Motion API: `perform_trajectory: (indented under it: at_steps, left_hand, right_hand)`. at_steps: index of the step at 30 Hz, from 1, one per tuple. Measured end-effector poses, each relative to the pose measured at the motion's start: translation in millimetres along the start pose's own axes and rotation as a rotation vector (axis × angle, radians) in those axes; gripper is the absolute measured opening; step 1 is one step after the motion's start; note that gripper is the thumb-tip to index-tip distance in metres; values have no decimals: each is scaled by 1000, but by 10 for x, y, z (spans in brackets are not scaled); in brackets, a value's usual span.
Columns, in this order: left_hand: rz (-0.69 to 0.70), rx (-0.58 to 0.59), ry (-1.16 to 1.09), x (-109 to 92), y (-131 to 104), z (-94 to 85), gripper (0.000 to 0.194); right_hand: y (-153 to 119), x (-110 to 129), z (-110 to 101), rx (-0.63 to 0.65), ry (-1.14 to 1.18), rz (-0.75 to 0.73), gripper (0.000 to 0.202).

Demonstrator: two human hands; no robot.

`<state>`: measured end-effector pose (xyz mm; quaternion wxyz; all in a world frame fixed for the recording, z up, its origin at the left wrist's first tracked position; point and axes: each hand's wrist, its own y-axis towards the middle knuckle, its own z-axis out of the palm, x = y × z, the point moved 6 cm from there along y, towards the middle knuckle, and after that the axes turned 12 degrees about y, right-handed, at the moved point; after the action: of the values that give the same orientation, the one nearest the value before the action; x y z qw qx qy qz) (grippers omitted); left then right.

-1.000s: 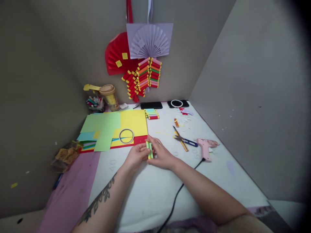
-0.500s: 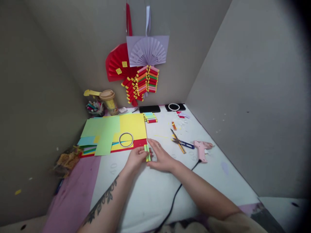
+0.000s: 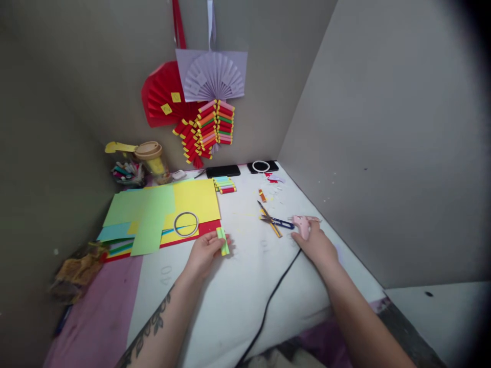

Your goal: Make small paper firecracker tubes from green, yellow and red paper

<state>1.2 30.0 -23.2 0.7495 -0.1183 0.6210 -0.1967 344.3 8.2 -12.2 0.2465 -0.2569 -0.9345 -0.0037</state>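
Observation:
My left hand [image 3: 202, 255] pinches a light green paper piece with yellow ends [image 3: 222, 242], apparently a rolled tube, above the table's middle. On the right, my right hand [image 3: 319, 249] is closed around the handle of a pink hot glue gun [image 3: 300, 224], whose black cord [image 3: 270, 299] runs down toward the front edge. Part of the gun is hidden behind my fingers. Left of it lie blue-handled scissors [image 3: 282, 223], crossed over a yellow craft knife [image 3: 274, 228]. A row of small coloured paper rolls [image 3: 224, 184] rests farther back.
Sheets of coloured paper [image 3: 153, 204] cover the table's left, with a roll of tape [image 3: 186, 225] on top. Two dark phones [image 3: 223, 171] lie at the back. A lidded cup [image 3: 151, 156] stands beside a pen holder [image 3: 128, 175]. Paper fans [image 3: 215, 76] with firecracker-like rolls hang on the wall.
My right hand has left the green paper piece and moved right onto the glue gun. My left hand keeps hold of the piece. The view has turned slightly right.

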Motion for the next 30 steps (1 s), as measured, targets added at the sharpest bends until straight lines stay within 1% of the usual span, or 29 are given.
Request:
perform_trajectory:
  at_steps: [1, 3, 4, 5, 6, 7, 8, 9, 10, 11, 13, 15, 16, 17, 18, 20, 22, 25, 30]
  left_hand:
    - [6, -3, -1, 2, 6, -12, 33]
    - [12, -21, -5, 8, 24, -50, 34]
    - [15, -35, -9, 8, 33, -71, 35]
    - [20, -48, -15, 5, 42, -89, 35]
    - [31, -59, -21, -3, 50, -103, 36]
    - [46, -69, -25, -15, 54, -111, 37]
    - [61, -78, -27, -27, 57, -113, 37]
    - [75, -85, -26, -36, 58, -111, 38]
    - [84, -93, -26, -40, 58, -107, 39]
    - [87, -100, -26, -38, 58, -102, 39]
    - [87, -112, -26, -21, 58, -96, 40]
    - [95, -118, -15, -6, 59, -98, 39]
    - [103, -118, -1, -2, 59, -100, 38]
    - [113, -116, 20, -2, 57, -101, 37]
    - [123, -113, 43, -5, 55, -102, 36]
    - [141, -104, 87, -14, 47, -98, 34]
    - [155, -91, 116, -24, 39, -86, 33]
    - [170, -72, 136, -33, 29, -58, 32]
    - [155, -61, 129, -24, 18, -26, 36]
  right_hand:
    - [24, -34, -38, -22, 56, 21, 65]
    - [48, -108, -205, -137, 253, 58, 62]
    - [42, -138, -307, -199, 411, 64, 61]
    - [27, -150, -393, -230, 605, 52, 60]
    - [6, -127, -451, -217, 820, 23, 57]
    - [-23, -62, -470, -148, 1024, -18, 54]
    - [-66, 44, -457, -47, 1195, -64, 51]
    - [-126, 175, -416, 60, 1316, -106, 49]
    - [-200, 313, -350, 147, 1381, -141, 48]
    - [-280, 445, -266, 194, 1407, -170, 46]
    - [-458, 714, 3, 314, 1331, -198, 35]
    - [-654, 986, 323, 483, 1168, -253, 33]
    - [-742, 1100, 463, 545, 1074, -282, 32]
    - [-812, 1199, 561, 563, 992, -322, 29]
    - [-867, 1289, 621, 553, 919, -376, 26]
    - [-935, 1434, 658, 482, 803, -483, 19]
    - [-966, 1523, 648, 413, 723, -549, 14]
    - [-970, 1563, 646, 372, 672, -565, 11]
    - [-945, 1526, 690, 360, 655, -530, 12]
